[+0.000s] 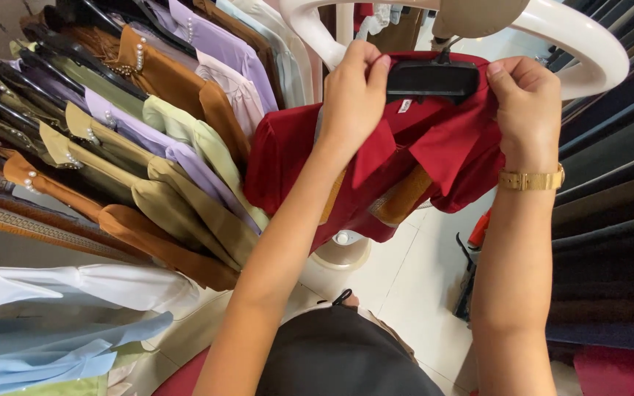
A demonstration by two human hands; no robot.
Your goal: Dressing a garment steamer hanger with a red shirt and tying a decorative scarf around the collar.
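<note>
Both forearms reach up and forward, roughly parallel. The left hand pinches with thumb and fingertips, knuckles up. The right hand curls closed, fingers bent inward.

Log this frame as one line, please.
left hand: grips red shirt collar | right hand: grips other shoulder | black hanger: inside shirt | white rack: behind

Red collared shirt on a black hanger, hanging open-fronted, shoulders pinched under the fingertips of both hands, hanger bar between the fingers, gold lining showing below them.
</note>
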